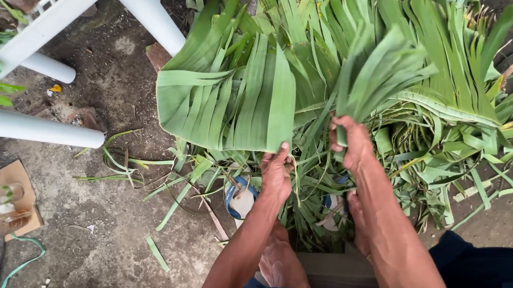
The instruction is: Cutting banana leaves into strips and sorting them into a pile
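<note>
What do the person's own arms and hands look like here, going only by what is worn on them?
Both arms are bare: no sleeves show. The left hand and right hand wear no gloves. No rings, watch or bands can be seen on either.

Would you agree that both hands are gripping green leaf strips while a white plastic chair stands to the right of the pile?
Not quite: the head view shows the white plastic chair to the left of the pile. The left hand and right hand do grip green leaf strips.
</note>
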